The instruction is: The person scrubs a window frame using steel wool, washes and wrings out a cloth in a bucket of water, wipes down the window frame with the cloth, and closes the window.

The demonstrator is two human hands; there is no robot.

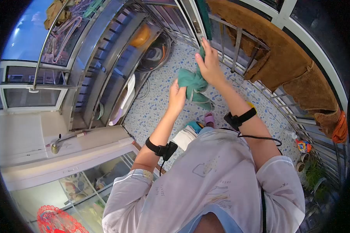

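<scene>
A crumpled green cloth [192, 82] hangs between my two hands above the tiled floor. My left hand [177, 96] is closed on the left side of its bunched part. My right hand [211, 64] is higher up, its fingers around a narrow strip of the same cloth at the edge of the white metal door or window frame [198, 29]. The thumb points upward beside the strip. Part of the right fingers' grip is hidden behind the cloth and frame. The cloth's loose lower end droops toward the floor.
Metal shelving [105, 66] on the left holds an orange basin [140, 36]. Brown fabric [291, 58] drapes over the railing at right, near an orange bag [340, 128] and potted plants [315, 174]. White folded cloth [184, 136] lies low by my body.
</scene>
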